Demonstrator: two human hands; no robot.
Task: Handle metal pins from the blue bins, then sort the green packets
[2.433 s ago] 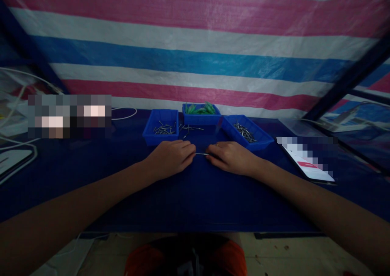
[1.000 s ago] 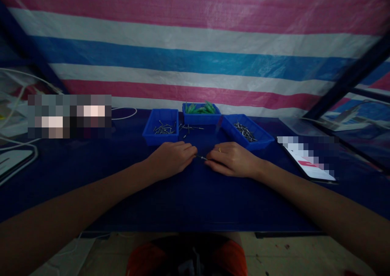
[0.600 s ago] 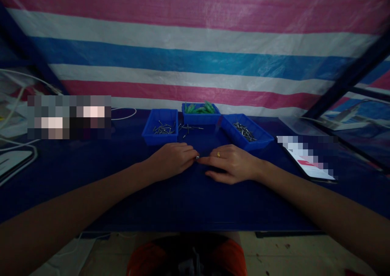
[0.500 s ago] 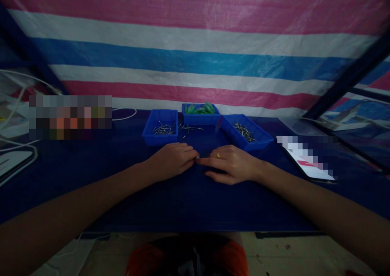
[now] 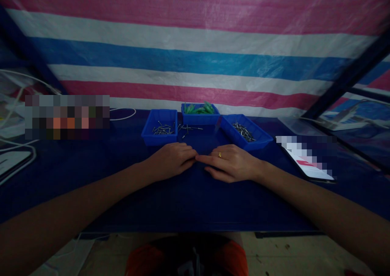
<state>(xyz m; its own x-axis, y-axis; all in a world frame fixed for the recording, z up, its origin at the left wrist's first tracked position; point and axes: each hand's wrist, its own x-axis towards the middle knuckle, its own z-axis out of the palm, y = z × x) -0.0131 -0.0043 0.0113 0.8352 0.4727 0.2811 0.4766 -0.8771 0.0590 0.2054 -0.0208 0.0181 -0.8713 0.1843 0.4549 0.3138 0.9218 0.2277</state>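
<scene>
**Index finger meets curled fingers!**

Palm down, the left hand (image 5: 175,161) curls its fingers shut; whether they grip anything, I can't tell. In from the right, palm down too, comes the right hand (image 5: 233,163), gold ring (image 5: 219,155) showing, index finger straight to the left fingertips, thumb apart, fingers loosely open. Beyond, slim silver metal pins (image 5: 191,128) lie on the blue tabletop (image 5: 183,203) between blue plastic bins (image 5: 160,139).

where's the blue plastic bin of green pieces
In the head view, the green-filled bin sits at back centre, between the left blue plastic bin and the right blue plastic bin, both holding metal pins.
</scene>
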